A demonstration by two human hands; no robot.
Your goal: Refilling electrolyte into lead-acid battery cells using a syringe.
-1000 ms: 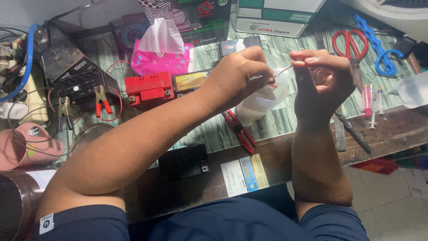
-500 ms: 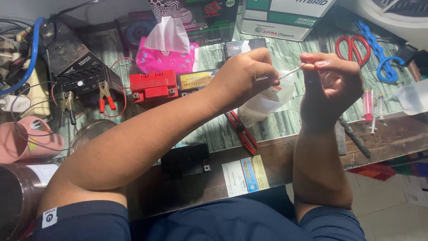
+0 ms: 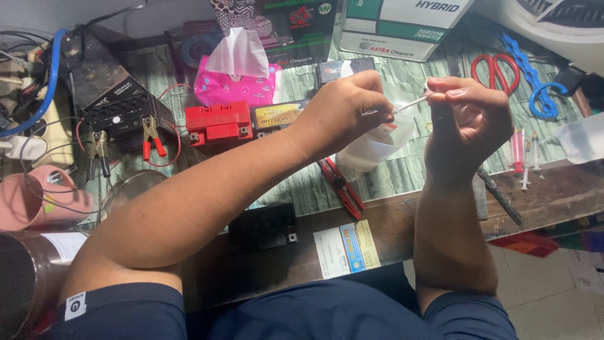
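Note:
My left hand (image 3: 349, 107) is raised over the workbench with its fingers pinched on one end of a thin white stick (image 3: 410, 104). My right hand (image 3: 469, 116) faces it and pinches the stick's other end at the fingertips. The stick spans the small gap between both hands. Just below and behind the hands stands a translucent white plastic container (image 3: 377, 146), partly hidden by my left hand. What lies inside it cannot be seen.
On the bench are a red battery (image 3: 218, 123), a yellow-labelled battery (image 3: 275, 116), a pink tissue pack (image 3: 236, 85), a black charger with red clips (image 3: 119, 104), red-handled pliers (image 3: 341, 189), red scissors (image 3: 497, 69), syringes (image 3: 518, 150), a black battery (image 3: 261, 226) and boxes at the back.
Both hands stay pinched on the stick and have shifted slightly lower in view as the camera tilted; the stick sits a little more level between them.

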